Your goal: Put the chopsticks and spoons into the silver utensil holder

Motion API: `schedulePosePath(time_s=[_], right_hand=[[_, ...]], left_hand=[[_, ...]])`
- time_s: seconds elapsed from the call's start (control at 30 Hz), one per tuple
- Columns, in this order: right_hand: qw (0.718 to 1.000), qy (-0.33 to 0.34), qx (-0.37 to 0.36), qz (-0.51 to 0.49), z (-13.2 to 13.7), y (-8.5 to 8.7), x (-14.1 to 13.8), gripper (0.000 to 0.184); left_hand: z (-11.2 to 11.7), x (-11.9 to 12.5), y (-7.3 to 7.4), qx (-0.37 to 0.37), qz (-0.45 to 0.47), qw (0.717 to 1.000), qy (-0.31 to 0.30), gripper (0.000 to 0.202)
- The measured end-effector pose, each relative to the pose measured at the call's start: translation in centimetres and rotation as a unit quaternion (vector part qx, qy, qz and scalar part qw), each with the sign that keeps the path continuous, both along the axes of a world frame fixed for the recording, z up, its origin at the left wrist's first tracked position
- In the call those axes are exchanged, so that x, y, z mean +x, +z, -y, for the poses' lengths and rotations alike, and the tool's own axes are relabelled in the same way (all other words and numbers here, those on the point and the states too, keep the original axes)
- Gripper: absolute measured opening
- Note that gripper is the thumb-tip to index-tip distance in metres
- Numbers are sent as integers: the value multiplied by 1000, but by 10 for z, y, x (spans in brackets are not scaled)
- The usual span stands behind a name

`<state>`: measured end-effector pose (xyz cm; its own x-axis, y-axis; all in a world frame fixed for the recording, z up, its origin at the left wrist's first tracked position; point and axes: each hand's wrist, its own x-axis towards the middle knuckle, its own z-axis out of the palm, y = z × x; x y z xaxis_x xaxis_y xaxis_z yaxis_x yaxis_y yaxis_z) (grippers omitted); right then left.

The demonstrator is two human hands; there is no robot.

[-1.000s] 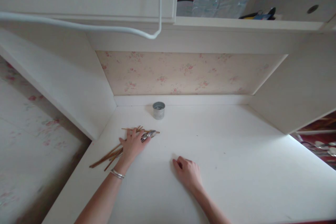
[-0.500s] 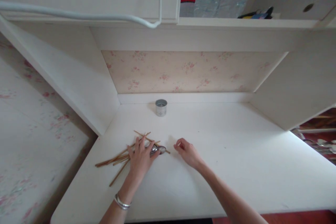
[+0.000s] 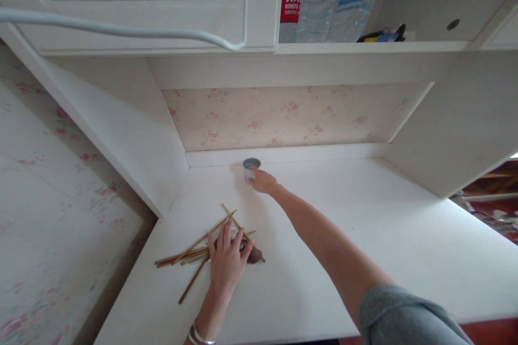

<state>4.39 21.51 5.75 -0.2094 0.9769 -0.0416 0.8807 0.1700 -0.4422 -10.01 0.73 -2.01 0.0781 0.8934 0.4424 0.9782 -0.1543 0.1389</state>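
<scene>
At lower centre my left hand (image 3: 227,261) lies spread over chopsticks (image 3: 194,253), and mid-frame my right hand (image 3: 263,180) touches the metal cup (image 3: 246,171), its grip unclear.

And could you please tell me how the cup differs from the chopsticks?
The cup is round and grey; the chopsticks are thin and brown. The cup is upright, farther back; the chopsticks lie crossed, nearer the person. Both are touched, by right hand and left hand respectively.

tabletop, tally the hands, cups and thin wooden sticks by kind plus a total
Hands: 2, the left hand and the right hand
Cup: 1
Sticks: at least 5, overlapping and partly hidden
Total: at least 8
</scene>
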Motion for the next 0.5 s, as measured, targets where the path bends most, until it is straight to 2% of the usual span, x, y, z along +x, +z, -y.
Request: schedulePosePath(time_s=[0.13,0.27,0.37,0.5], right_hand=[[999,-10,29,14,-2,-3,1,33],[997,-8,71,0,11,-1,17,28],[995,-1,102,-18,31,5,36,26],[991,7,131,-41,73,10,65,24]], left_hand=[[-1,-3,-2,21,7,1000,-10,35],[-3,-6,-2,31,16,999,-22,32],[-3,-8,-2,48,37,997,-49,23],[1,-4,2,57,77,989,-112,15]])
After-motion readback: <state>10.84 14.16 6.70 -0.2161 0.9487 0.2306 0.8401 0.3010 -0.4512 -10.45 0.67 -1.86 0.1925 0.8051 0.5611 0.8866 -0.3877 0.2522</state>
